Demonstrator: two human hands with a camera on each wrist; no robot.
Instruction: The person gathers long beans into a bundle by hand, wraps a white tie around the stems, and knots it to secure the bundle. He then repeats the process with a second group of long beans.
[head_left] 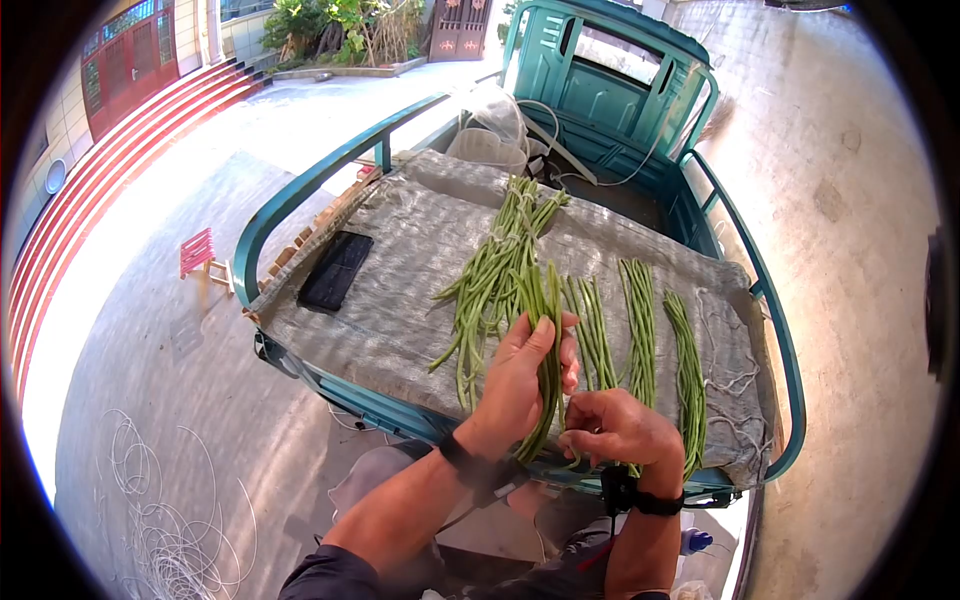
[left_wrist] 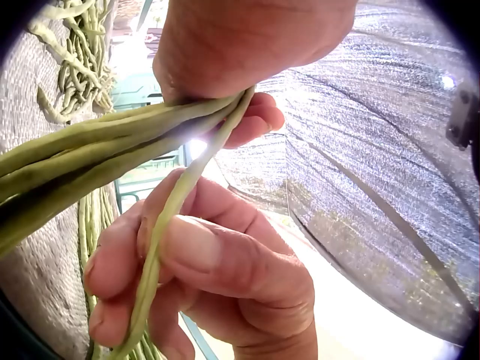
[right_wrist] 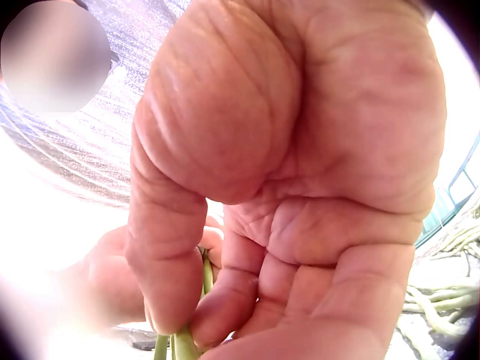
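Note:
In the head view, my left hand [head_left: 508,392] grips a bunch of long green beans [head_left: 541,290] upright, with the fingers and thumb wrapped round it. Just to its right and lower, my right hand [head_left: 628,430] pinches one long bean [left_wrist: 174,201] between thumb and fingers. The left wrist view shows that bean bending away from the bunch's end, below the left hand [left_wrist: 259,41]. Up close in the right wrist view, the palm of the right hand [right_wrist: 292,150] hides most of the bean. Behind the left hand lies a loose heap of long beans [head_left: 487,268].
Three bean bundles [head_left: 640,325] lie side by side right of the heap on a grey woven sheet [head_left: 400,240]. White strings [head_left: 735,385] lie at its right edge, a dark flat object [head_left: 336,270] at the left. Green rails [head_left: 335,160] flank the vehicle bed.

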